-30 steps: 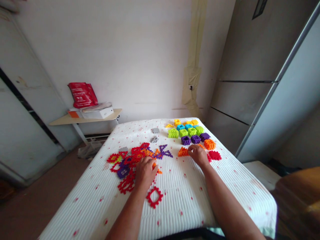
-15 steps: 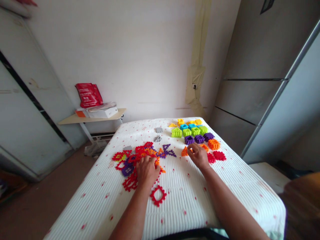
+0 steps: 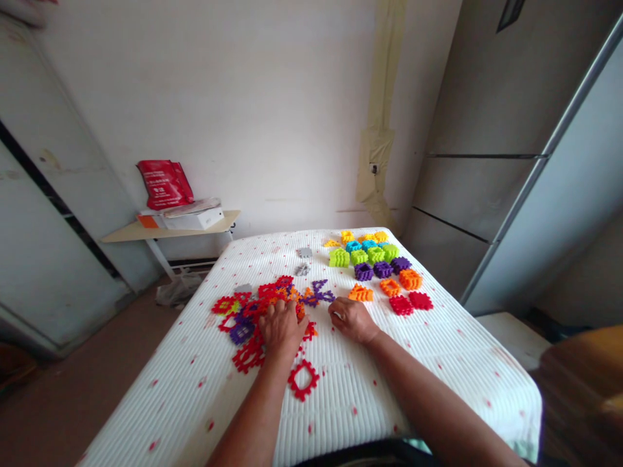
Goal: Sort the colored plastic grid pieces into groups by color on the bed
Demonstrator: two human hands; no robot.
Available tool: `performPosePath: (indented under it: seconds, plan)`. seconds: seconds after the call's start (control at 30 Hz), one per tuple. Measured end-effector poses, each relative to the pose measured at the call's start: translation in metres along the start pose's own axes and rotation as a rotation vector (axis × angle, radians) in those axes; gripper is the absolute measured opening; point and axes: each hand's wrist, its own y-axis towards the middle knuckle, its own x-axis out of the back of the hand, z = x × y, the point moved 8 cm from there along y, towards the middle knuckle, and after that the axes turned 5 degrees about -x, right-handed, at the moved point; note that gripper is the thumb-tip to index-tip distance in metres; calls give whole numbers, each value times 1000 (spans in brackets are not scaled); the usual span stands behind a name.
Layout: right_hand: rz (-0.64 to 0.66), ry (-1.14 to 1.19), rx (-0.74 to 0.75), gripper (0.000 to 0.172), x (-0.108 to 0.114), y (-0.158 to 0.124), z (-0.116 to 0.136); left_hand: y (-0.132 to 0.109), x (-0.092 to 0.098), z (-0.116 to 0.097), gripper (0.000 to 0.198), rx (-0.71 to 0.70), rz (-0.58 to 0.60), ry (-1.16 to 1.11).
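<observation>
A loose pile of flat, notched plastic building tiles lies on the left part of the bed-like surface, mostly red point(image 3: 249, 352), with purple point(image 3: 242, 333) and orange ones mixed in. My left hand point(image 3: 282, 326) rests on the pile's right side, thumb apart from the bent fingers; what lies under its fingertips is hidden. Just right of the pile, my right hand point(image 3: 354, 320) hovers with curled fingers and nothing visible in them. Beyond it sits a stack of orange triangular tiles point(image 3: 361, 293). Purple triangular tiles point(image 3: 316, 295) lie between the hands, farther back. One red frame tile point(image 3: 303, 380) lies alone in front.
Sorted stacks stand at the back right: red point(image 3: 420, 300), orange point(image 3: 411, 279), purple point(image 3: 363, 272), green point(image 3: 339, 258), blue and yellow. Grey tiles point(image 3: 304, 252) lie at the back middle. A side table point(image 3: 126, 232) holds boxes and a red bag point(image 3: 165, 185). A refrigerator point(image 3: 477, 181) stands right.
My right hand has moved left and nearer to me, away from the orange triangular stack, toward the pile. My left hand stays on the pile. The view has shifted slightly.
</observation>
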Motion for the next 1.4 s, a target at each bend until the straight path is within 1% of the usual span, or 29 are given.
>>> performPosePath:
  seconds: [0.17, 0.33, 0.53, 0.6, 0.67, 0.77, 0.83, 0.97, 1.1, 1.23, 1.4]
  plan:
    - [36, -7, -17, 11, -4, 0, -3, 1, 1, -2, 33, -20, -24, 33]
    - [49, -9, -25, 12, -6, 0, -5, 1, 6, -2, 35, -73, -82, 32]
    - [41, -20, -37, 11, -6, -1, -7, 1, 10, 11, 38, -18, -78, -3]
    - [43, -21, -39, 11, -7, -1, -7, 1, 10, 12, 38, -24, -92, -10]
    - [44, -16, -42, 12, -7, 0, -7, 0, 12, 11, 34, -43, -123, -19]
    - [51, -5, -49, 12, -6, 0, -6, -1, 14, 7, 23, -65, -158, -22]
    - [61, -2, -53, 12, -6, 0, -5, -2, 14, 5, 23, -64, -142, -20]
    - [69, 0, -54, 13, -6, 1, -5, -3, 8, -1, 24, -69, -45, -16]
    - [68, 9, -54, 12, -8, 0, -7, -4, 2, -3, 34, -62, 30, -7]
    - [68, 13, -54, 12, -10, 0, -8, -5, 2, -4, 43, -35, 63, 7]
    - [73, 10, -65, 13, -10, 0, -8, -5, 5, -4, 36, -24, 52, 17]
